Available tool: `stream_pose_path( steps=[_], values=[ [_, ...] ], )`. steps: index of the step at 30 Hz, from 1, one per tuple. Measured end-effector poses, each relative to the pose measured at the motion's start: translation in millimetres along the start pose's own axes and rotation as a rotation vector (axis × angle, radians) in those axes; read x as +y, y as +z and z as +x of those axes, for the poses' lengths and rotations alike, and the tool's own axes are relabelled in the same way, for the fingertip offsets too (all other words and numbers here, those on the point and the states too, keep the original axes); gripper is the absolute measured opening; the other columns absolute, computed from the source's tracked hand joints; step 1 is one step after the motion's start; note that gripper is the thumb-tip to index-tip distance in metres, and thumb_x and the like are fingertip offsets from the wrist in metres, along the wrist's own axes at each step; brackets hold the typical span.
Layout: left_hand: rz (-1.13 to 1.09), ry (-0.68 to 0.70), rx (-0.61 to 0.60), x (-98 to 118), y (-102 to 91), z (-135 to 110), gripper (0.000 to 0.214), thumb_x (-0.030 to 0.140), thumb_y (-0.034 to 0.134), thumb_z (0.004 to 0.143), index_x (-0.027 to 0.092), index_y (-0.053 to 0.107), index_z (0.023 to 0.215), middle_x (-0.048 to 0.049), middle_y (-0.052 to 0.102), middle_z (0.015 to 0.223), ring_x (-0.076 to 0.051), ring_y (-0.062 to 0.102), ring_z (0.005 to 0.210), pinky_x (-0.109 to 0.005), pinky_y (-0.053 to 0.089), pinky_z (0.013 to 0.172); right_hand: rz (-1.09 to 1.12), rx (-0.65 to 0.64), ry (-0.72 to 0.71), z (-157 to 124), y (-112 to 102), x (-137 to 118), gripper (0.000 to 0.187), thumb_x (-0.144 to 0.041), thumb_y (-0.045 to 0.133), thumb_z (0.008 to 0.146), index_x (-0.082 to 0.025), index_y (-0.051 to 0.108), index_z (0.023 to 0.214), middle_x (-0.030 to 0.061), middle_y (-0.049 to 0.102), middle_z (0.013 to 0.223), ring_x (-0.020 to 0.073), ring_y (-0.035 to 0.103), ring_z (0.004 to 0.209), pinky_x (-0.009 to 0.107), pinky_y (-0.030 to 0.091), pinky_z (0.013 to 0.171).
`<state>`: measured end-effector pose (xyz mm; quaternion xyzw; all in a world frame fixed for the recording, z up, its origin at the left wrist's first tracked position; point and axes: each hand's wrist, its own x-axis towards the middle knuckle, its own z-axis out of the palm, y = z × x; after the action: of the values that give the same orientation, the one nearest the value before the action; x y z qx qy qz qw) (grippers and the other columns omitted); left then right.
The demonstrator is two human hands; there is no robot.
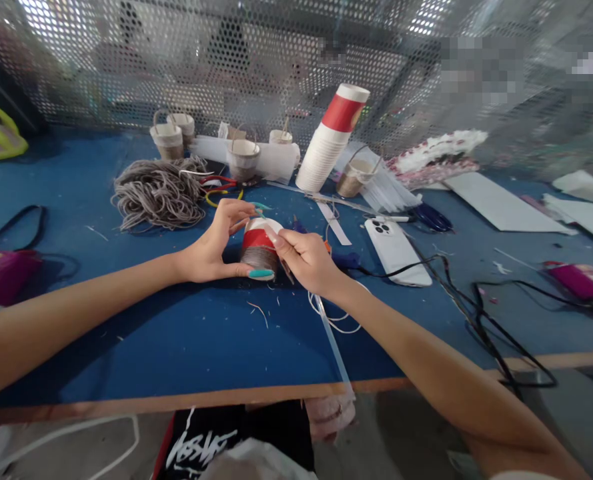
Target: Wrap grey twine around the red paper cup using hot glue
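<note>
Left grip (pixel 216 245) pinches one cord-wrapped red-and-white paper cup (pixel 257 239); right grip (pixel 307 259), pressed together, touches it; five handled beige cups (pixel 243 163) stand behind it.

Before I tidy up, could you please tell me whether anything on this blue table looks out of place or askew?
The tall red-and-white paper cup stack leans rightward, though the lens may exaggerate it. Thin, pale loose strands lie scattered on the blue tabletop, like stray litter.
</note>
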<state>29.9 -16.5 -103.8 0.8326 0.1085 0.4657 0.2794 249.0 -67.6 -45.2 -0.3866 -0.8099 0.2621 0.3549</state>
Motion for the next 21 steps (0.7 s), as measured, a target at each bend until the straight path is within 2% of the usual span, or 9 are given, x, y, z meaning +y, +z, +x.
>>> stream_pose_path(
  steps=[9, 13, 21],
  values=[
    [-0.001, 0.135, 0.059, 1.6, 5.4, -0.3, 0.084, 0.029, 0.083, 0.078, 0.036, 0.031, 0.143, -0.0086, 0.036, 0.133, -0.027, 0.044, 0.133, -0.052, 0.055, 0.105, 0.014, 0.016, -0.031, 1.1, 1.3, 0.5, 0.056, -0.064, 0.036, 0.101, -0.023, 0.038, 0.063, -0.0073, 0.039, 0.049, 0.0065, 0.036, 0.046, 0.025, 0.031, 0.049],
    [0.057, 0.225, 0.074, 2.1, 6.8, 1.7, 0.074, 0.027, 0.079, 0.083, 0.034, 0.03, 0.138, -0.0088, 0.035, 0.131, -0.023, 0.044, 0.131, -0.043, 0.059, 0.098, 0.009, 0.021, -0.03, 0.7, 2.0, 0.8, 0.058, -0.066, 0.034, 0.1, -0.023, 0.036, 0.062, -0.0073, 0.037, 0.049, 0.0068, 0.034, 0.047, 0.025, 0.031, 0.05],
    [0.236, 0.315, 0.084, 4.5, 5.2, 6.6, 0.051, 0.037, 0.07, 0.09, 0.029, 0.036, 0.126, -0.0069, 0.048, 0.117, -0.019, 0.054, 0.111, -0.039, 0.056, 0.091, -0.036, 0.024, -0.047, -0.2, 3.1, 4.2, 0.055, -0.063, 0.035, 0.101, -0.022, 0.039, 0.065, -0.0079, 0.037, 0.05, 0.0067, 0.032, 0.047, 0.025, 0.031, 0.05]
  ],
)
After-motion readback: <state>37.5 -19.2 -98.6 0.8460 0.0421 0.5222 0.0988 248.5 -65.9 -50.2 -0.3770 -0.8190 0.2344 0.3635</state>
